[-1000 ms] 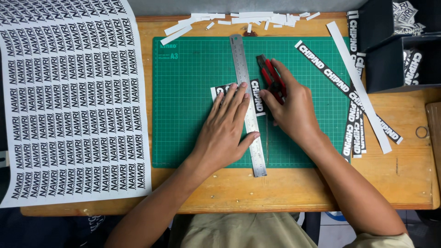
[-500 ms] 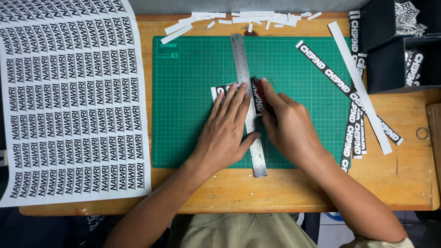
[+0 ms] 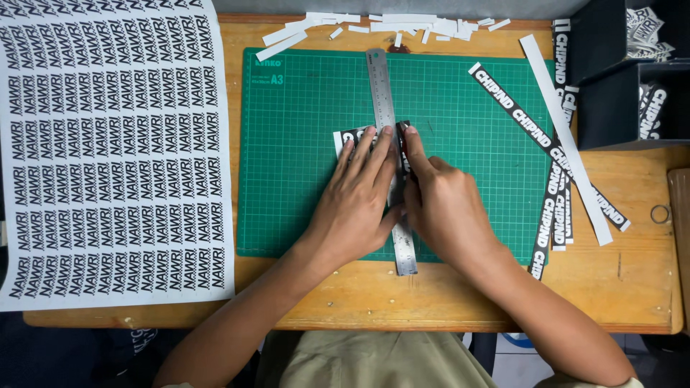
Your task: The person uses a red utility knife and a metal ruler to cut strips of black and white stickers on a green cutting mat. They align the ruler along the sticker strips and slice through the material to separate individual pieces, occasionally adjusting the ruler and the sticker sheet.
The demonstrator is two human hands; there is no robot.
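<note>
My left hand [image 3: 359,197] lies flat, fingers spread, pressing a steel ruler [image 3: 382,86] down onto a small black-and-white sticker strip [image 3: 345,136] on the green cutting mat [image 3: 302,165]. My right hand [image 3: 442,208] grips a red and black utility knife [image 3: 404,140], whose tip rests against the ruler's right edge, right beside my left fingertips. Most of the knife and the strip is hidden under my hands.
A large printed sticker sheet [image 3: 108,144] covers the wooden table's [image 3: 632,280] left side. Cut sticker strips [image 3: 553,172] lie at the mat's right edge, white paper offcuts [image 3: 402,25] along the back. Black bins [image 3: 625,93] with stickers stand at the right; a small ring [image 3: 660,213] lies nearby.
My right hand has slid left with the knife, from the open mat to the ruler's right edge. My left hand and the ruler have stayed in place.
</note>
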